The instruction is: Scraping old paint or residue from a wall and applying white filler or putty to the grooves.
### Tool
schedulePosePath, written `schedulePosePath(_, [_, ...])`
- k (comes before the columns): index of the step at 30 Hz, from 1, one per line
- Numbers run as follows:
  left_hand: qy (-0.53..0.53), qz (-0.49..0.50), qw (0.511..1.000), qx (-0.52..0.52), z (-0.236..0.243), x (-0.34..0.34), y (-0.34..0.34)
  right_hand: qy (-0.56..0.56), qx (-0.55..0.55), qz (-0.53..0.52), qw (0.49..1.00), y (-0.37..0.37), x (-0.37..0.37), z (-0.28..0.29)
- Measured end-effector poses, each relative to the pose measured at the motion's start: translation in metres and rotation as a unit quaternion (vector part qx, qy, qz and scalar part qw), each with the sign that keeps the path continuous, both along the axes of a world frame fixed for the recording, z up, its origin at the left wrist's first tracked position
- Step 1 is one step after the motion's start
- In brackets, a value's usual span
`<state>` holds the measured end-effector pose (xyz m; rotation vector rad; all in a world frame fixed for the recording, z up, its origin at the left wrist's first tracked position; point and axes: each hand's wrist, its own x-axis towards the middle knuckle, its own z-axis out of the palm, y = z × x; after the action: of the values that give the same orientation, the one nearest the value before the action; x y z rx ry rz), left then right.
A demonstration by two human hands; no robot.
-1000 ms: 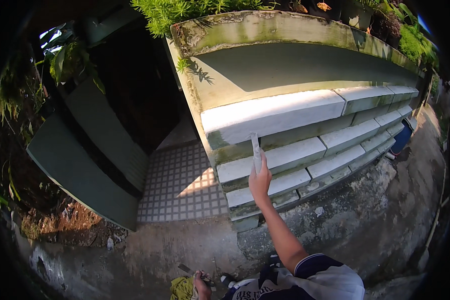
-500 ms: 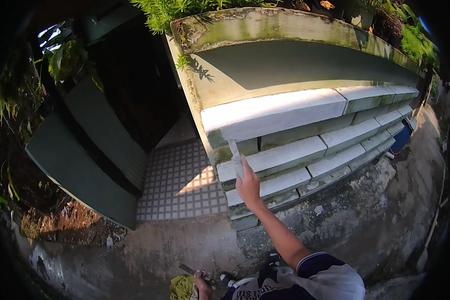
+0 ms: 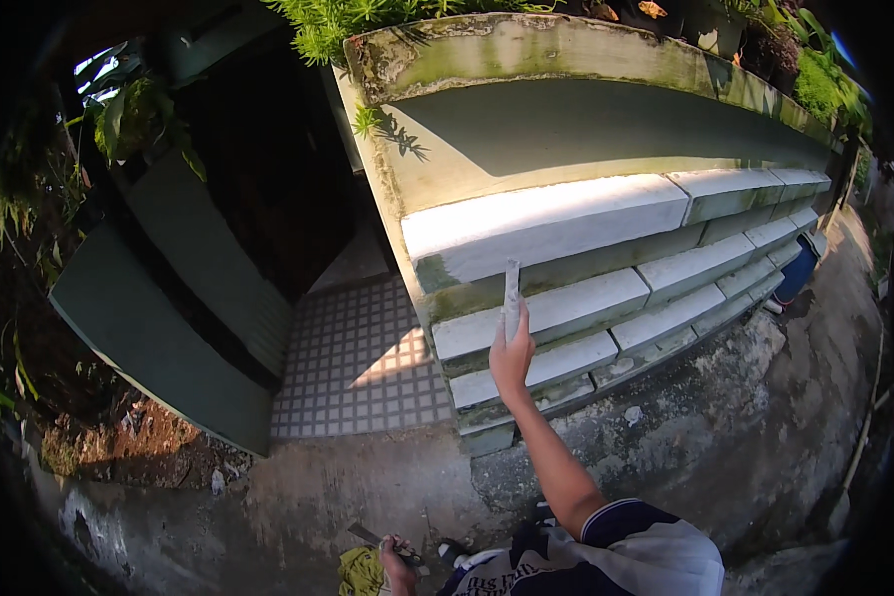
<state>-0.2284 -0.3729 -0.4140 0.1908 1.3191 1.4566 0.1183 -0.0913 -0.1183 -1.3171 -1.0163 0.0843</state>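
Note:
My right hand (image 3: 512,363) is closed round a narrow flat tool (image 3: 512,293) smeared whitish; whether it is a brush or a scraper I cannot tell. Its tip points up at the lower edge of a white-coated ledge block (image 3: 556,233), the topmost of the stepped ledges. At that block's left end a grey-green patch (image 3: 432,271) shows bare of white. Low in the picture my left hand (image 3: 398,568) grips a dark flat blade-like tool (image 3: 365,533), beside a yellow-green cloth or bag (image 3: 361,571).
Lower white-topped ledges (image 3: 566,310) step down below. A mossy planter rim (image 3: 566,48) juts out above. On the left are a checkered tile floor (image 3: 358,387) and a slanted green panel (image 3: 159,338). A blue container (image 3: 797,273) stands at the far right; rough concrete (image 3: 666,427) runs alongside.
My right hand has moved right and slightly down with the tool, away from the block's left corner. My left hand has barely shifted.

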Motion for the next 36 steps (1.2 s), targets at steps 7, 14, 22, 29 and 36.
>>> schedulePosePath(7, [0.003, 0.000, 1.000, -0.012, -0.016, -0.007, -0.001, -0.177, -0.086, 0.042, 0.980, -0.004, -0.021, 0.011])
schedulePosePath(14, [-0.016, 0.015, 1.000, -0.007, 0.007, 0.007, -0.006, -0.172, -0.050, 0.019, 0.984, -0.001, -0.022, 0.008])
schedulePosePath(22, [-0.020, 0.014, 1.000, -0.020, 0.006, 0.004, -0.010, -0.097, -0.016, 0.026, 0.995, 0.001, -0.011, 0.025])
schedulePosePath(29, [-0.002, -0.013, 0.999, -0.033, 0.016, 0.013, -0.002, -0.125, -0.024, 0.003, 0.992, 0.003, 0.008, 0.032])
schedulePosePath(36, [-0.003, -0.025, 0.998, -0.052, 0.040, 0.046, 0.006, -0.249, -0.133, 0.020, 0.959, -0.019, 0.010, 0.047])
